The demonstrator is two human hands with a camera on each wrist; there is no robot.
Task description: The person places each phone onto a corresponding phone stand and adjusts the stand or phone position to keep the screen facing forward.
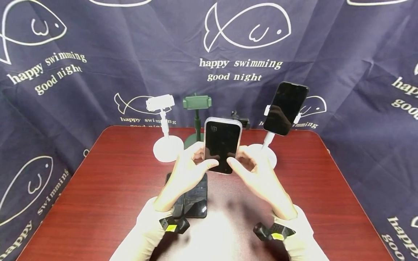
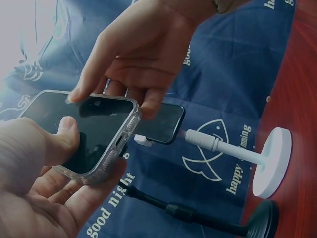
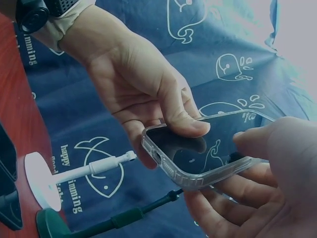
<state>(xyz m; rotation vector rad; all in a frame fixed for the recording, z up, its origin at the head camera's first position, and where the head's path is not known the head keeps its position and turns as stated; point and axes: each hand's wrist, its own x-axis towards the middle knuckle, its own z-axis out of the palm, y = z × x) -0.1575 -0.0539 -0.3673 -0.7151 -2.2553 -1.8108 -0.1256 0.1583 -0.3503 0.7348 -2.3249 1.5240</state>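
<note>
"Looking at the hands, what are you seeing?"

"Both are grasping one thing: the left hand (image 1: 191, 170) and right hand (image 1: 256, 172) are pinching a phone (image 1: 223, 143) in a clear case, thumbs (image 2: 68, 134) lying on its front and fingers (image 2: 96, 196) supporting it underneath."

"And where is it sitting, taking the green stand (image 1: 197, 117) as landmark?"

"It is hanging above the worktop (image 1: 107, 174), nearer the person than the green stand and slightly to its right. One white stand (image 1: 164, 125) is standing left of the green stand; well to its right, another white stand (image 1: 268, 140) is carrying a mounted phone (image 1: 286, 108). Two dark phones (image 1: 196, 203) are lying nearer the person than the green stand. A black holder (image 1: 241, 121) is partly hiding behind the held phone, so I'm not vouching for its shape."

"Which step are we watching?"

"Handling before mounting, I'm judging. The next move is probably calling for aligning the phone with an unfilled clamp, fingers staying on its edges."
</note>
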